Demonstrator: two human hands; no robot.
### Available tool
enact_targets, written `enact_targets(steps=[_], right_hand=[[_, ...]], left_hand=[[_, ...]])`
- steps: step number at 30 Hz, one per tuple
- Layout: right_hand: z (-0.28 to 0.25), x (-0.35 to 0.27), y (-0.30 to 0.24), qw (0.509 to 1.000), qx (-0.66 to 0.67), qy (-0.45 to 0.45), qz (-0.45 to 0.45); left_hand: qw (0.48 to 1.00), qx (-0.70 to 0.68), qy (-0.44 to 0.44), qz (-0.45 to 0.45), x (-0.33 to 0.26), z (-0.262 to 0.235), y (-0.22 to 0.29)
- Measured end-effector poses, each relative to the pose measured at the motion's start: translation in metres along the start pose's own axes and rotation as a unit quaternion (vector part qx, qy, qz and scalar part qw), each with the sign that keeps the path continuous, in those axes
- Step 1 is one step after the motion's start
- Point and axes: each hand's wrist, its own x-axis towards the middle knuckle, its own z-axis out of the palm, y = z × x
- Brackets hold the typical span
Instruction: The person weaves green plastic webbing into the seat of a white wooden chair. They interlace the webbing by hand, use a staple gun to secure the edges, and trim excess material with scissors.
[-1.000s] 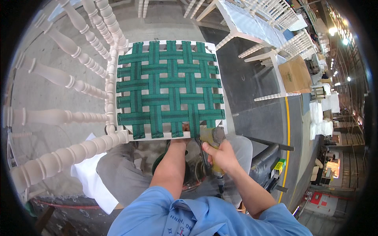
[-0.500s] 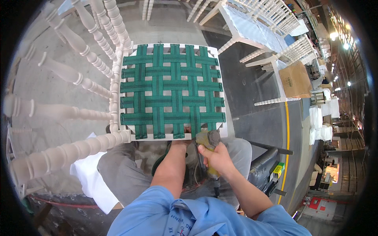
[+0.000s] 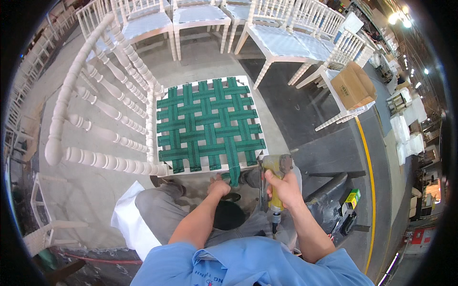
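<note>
A white chair (image 3: 128,166) with turned spindles has its seat frame covered by woven green webbing (image 3: 205,125). One webbing strap (image 3: 234,174) hangs over the near edge of the seat. Just below that edge, my left hand (image 3: 219,186) is closed, with green webbing showing at its fingers, partly hidden. My right hand (image 3: 286,187) grips a yellow staple gun (image 3: 273,165) by its handle, to the right of the strap and apart from the webbing. An air fitting shows at the handle's lower end.
Several white chairs (image 3: 198,15) with pale seats stand at the back. A cardboard box (image 3: 354,86) rests on a chair at the right. A dark round thing (image 3: 229,215) lies between my legs. At my right are a dark support (image 3: 327,195) and a small green-and-yellow box (image 3: 352,198).
The staple gun in my right hand has moved right, away from the seat edge. My left hand has come out from under the seat. One strap now hangs lower over the edge.
</note>
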Motion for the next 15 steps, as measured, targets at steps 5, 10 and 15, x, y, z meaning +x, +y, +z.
enact_targets(steps=[5, 10, 15], right_hand=[[-0.008, -0.004, 0.009, 1.000, 0.015, -0.007, -0.002], [-0.006, -0.001, 0.006, 1.000, -0.006, -0.028, 0.007], [0.016, 0.018, 0.004, 0.994, -0.061, -0.076, 0.050]], left_hand=[[0.931, -0.274, -0.230, 0.069, -0.059, -0.043, 0.039], [0.888, -0.365, -0.244, 0.135, -0.096, -0.101, 0.049], [0.868, -0.455, -0.156, 0.120, -0.054, -0.148, 0.064]])
